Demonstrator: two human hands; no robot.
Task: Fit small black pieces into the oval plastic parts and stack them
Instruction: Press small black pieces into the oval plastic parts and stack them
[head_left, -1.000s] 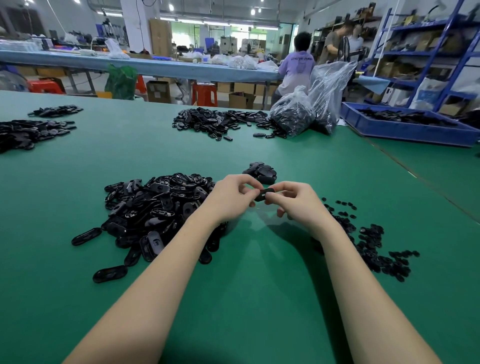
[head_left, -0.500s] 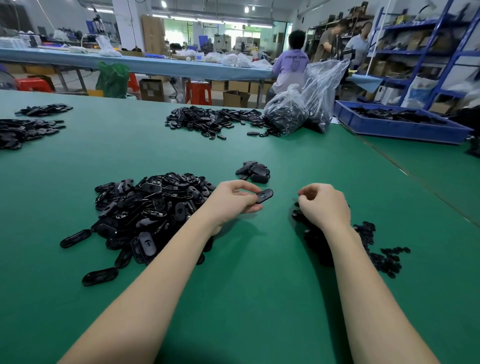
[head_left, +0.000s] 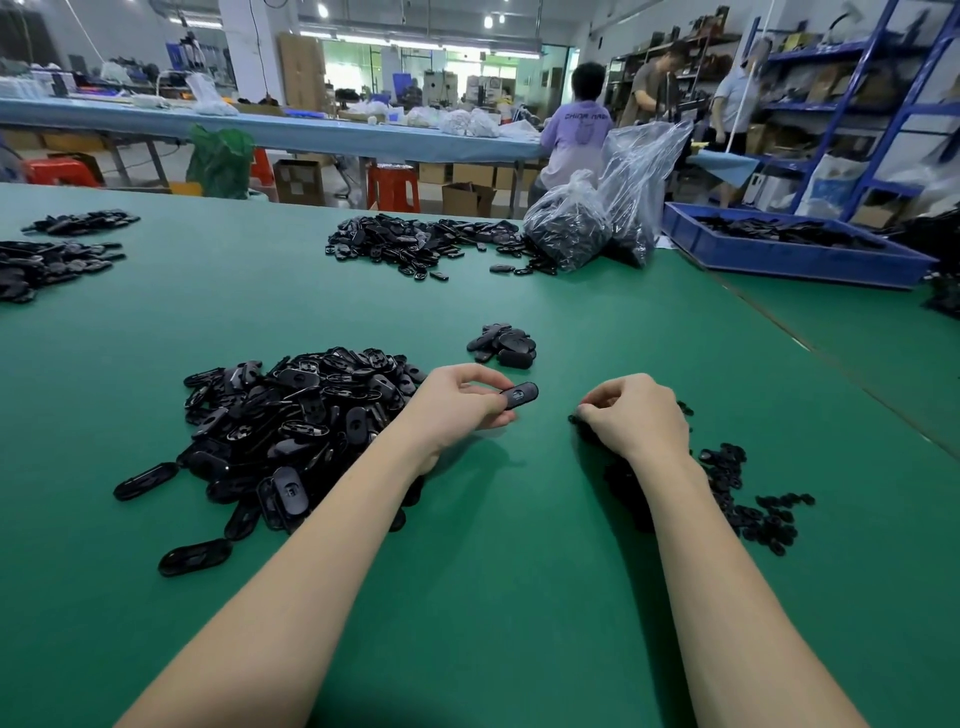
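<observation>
My left hand (head_left: 457, 405) pinches one black oval plastic part (head_left: 519, 396) just above the green table, its tip pointing right. A big heap of oval parts (head_left: 291, 415) lies to its left. My right hand (head_left: 636, 415) is curled, fingertips down on the near-left end of a scatter of small black pieces (head_left: 737, 493); whether it holds one is hidden. A small stack of oval parts (head_left: 504, 344) sits just beyond my hands.
More heaps of oval parts lie at the far left (head_left: 47, 265) and far middle (head_left: 415, 241). Two clear plastic bags (head_left: 597, 218) and a blue tray (head_left: 800, 249) stand at the back right. People work beyond the table's far edge.
My hands were together on the oval part; the right hand let go and moved right onto the small pieces. The left hand keeps the part.
</observation>
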